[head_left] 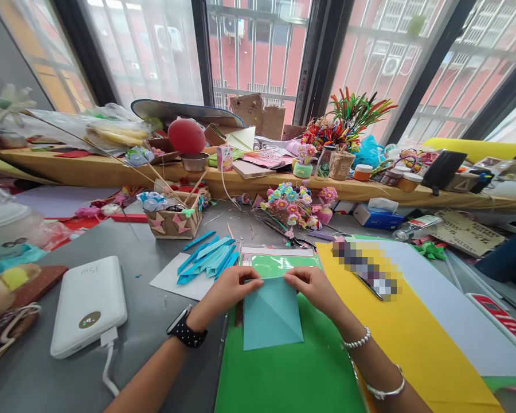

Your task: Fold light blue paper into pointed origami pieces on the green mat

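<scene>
A light blue sheet of origami paper (273, 318) with diagonal creases lies over a green folder (284, 378) in front of me. My left hand (236, 285) pinches its far left corner between thumb and fingers. At the far right corner, my right hand (312, 287) grips the paper the same way. The far edge between the two hands looks narrowly folded or raised; I cannot tell which. Left of my left hand, several folded blue paper strips (208, 256) rest on a white sheet (165, 278).
A white power bank (90, 304) with a cable lies at left. Behind stand a cardboard box (176, 221) and crocheted flowers (290, 203). Yellow paper (417, 350) spreads at right, with a blue tissue pack (378, 217) beyond. A cluttered ledge (258, 183) runs below the windows.
</scene>
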{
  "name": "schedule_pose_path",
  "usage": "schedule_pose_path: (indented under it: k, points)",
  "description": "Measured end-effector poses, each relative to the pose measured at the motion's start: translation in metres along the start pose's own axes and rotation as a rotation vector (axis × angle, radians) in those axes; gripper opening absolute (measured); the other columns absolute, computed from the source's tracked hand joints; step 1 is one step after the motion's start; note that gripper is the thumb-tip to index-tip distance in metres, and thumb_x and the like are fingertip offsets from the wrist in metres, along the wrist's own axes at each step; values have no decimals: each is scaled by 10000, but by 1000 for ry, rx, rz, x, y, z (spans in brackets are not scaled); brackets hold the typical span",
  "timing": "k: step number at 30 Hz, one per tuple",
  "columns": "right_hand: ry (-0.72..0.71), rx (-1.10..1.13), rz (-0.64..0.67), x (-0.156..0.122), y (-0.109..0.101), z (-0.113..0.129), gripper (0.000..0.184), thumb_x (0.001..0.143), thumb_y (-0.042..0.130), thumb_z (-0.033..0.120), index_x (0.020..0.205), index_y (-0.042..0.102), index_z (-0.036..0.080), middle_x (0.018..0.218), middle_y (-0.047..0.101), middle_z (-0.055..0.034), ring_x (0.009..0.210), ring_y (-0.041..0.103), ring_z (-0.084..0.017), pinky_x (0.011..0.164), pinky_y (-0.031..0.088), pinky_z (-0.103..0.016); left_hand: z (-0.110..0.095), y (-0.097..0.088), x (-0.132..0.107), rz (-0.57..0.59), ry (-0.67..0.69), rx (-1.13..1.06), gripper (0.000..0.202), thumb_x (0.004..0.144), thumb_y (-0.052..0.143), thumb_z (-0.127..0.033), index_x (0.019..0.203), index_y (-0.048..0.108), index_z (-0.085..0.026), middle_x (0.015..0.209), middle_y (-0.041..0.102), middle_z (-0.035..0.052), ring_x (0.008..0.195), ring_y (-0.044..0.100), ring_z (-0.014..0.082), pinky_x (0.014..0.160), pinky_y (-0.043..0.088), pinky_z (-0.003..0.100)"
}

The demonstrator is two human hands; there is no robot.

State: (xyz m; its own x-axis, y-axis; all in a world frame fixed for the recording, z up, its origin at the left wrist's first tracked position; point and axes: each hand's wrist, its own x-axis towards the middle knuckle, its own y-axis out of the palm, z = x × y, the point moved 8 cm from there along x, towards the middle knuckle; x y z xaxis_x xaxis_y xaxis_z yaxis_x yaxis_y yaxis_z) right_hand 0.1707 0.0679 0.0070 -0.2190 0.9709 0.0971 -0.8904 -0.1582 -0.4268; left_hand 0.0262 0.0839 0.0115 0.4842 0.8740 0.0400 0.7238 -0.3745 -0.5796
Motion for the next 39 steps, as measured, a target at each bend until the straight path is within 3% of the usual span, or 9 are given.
schedule_pose_path:
  k: [4,9,15,19,21,29,34,36,39]
  points:
    - [-102,-112,59,-2,10,12,218,749,495,315,687,660,187,594,599,-4,529,485,-131,486,351,-229,-5,9,-3,89,23,57,233,686,533,-363,674,634,-153,642,615,9,619,523,139,553,369,196]
    - [-39,-28,14,-2,2,6,209,748,504,309,664,639,172,560,596,-16,533,544,-145,511,412,-247,-8,2,-3,76,7,58,243,694,515,-355,646,626,-143,602,592,8,593,502,135,527,349,196]
    - [8,163,-161,0,-21,-7,242,745,506,364,734,595,139,649,629,-53,592,597,-160,568,465,-275,0,-5,-1,42,-30,18,261,684,523,-374,644,615,-133,595,572,6,585,489,131,529,355,197]
    - [-52,72,3,-1,0,3,217,684,594,333,815,599,160,729,639,-41,659,581,-157,563,445,-245,-3,7,-2,102,-12,1,266,690,522,-365,668,630,-122,612,590,11,601,506,132,531,365,192]
    - [-68,-56,42,-2,7,7,172,708,568,323,670,612,162,603,606,-14,553,537,-133,502,408,-228,-4,9,-2,108,5,15,269,701,510,-358,679,640,-123,630,608,16,618,523,138,543,376,195]
    - [12,27,-131,2,-16,-8,237,712,539,395,645,573,170,535,506,9,489,480,-127,453,408,-229,-1,-28,-3,-202,-19,-44,272,720,487,-368,724,632,-138,694,650,36,642,595,160,588,451,220]
    - [37,30,-133,3,-15,-17,240,708,532,398,650,570,169,537,504,10,492,480,-129,449,400,-228,0,-28,-1,-179,-7,-51,250,726,476,-367,706,609,-156,677,646,20,651,609,163,592,461,225]
    - [60,5,-128,4,-14,-21,237,707,527,394,653,572,168,542,519,7,498,489,-134,446,397,-228,6,-37,-2,-233,-40,-52,281,742,440,-389,753,596,-155,712,649,29,664,618,166,588,465,229]
    - [60,-157,-178,3,-19,-22,225,717,512,370,639,585,171,553,556,-1,518,504,-146,466,386,-239,14,-56,-7,-347,-124,186,282,762,396,-379,798,587,-174,741,651,27,639,614,165,579,449,242]
